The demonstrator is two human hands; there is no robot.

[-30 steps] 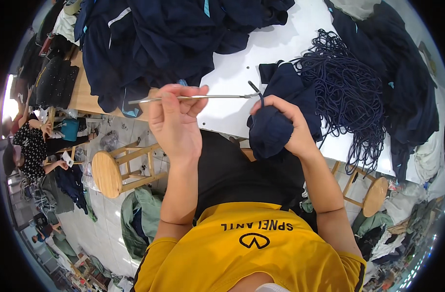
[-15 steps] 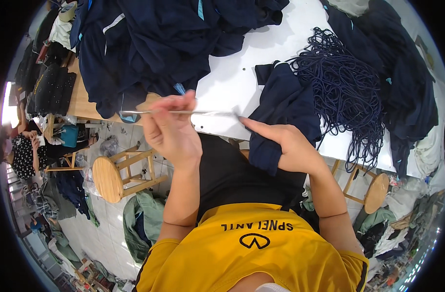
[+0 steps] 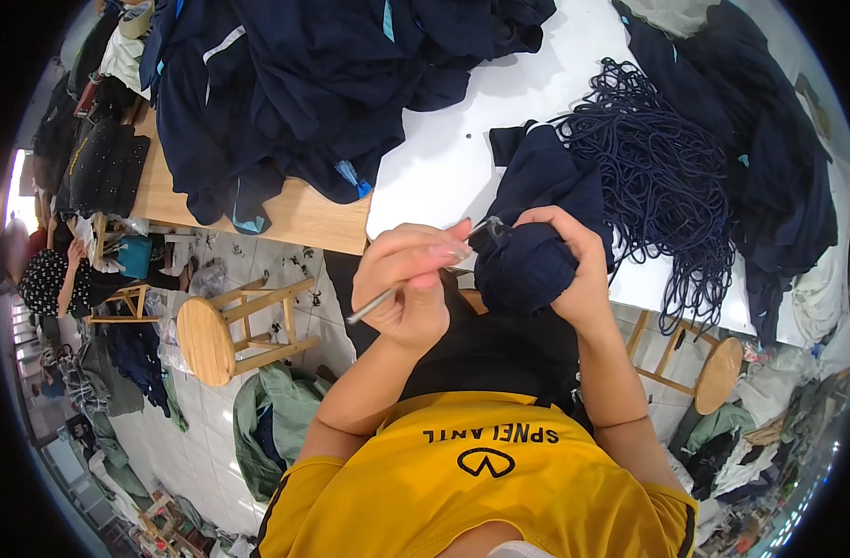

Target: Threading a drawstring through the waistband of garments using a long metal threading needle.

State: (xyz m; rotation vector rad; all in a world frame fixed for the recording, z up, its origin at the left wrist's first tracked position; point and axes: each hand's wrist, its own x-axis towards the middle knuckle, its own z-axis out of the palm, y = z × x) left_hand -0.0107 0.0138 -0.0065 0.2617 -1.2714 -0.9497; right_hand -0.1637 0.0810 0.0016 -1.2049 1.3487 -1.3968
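My left hand [image 3: 401, 284] is closed around a thin metal rod [image 3: 374, 305], which slants up to the right. The rod's far end reaches the edge of a navy garment [image 3: 550, 177]; whether it has entered the cloth I cannot tell. My right hand [image 3: 578, 270] grips a bunched, rounded part of that garment, its fingers curled over the top and side. The rest of the garment lies on the white tabletop [image 3: 443, 149]. Just right of it, a tangled heap of navy cords [image 3: 648, 153] hangs over the table's front edge.
A large pile of navy garments [image 3: 304, 84] covers the table's far left, and another navy garment [image 3: 769, 139] lies at the right. Wooden stools [image 3: 206, 339] stand on the floor to both sides. A person in dotted clothing [image 3: 48, 279] is at the far left.
My left hand has moved right and down, bringing the tilted rod to the garment. My right hand, whose index finger pointed at the rod's tip, has gathered the cloth into a bunch.
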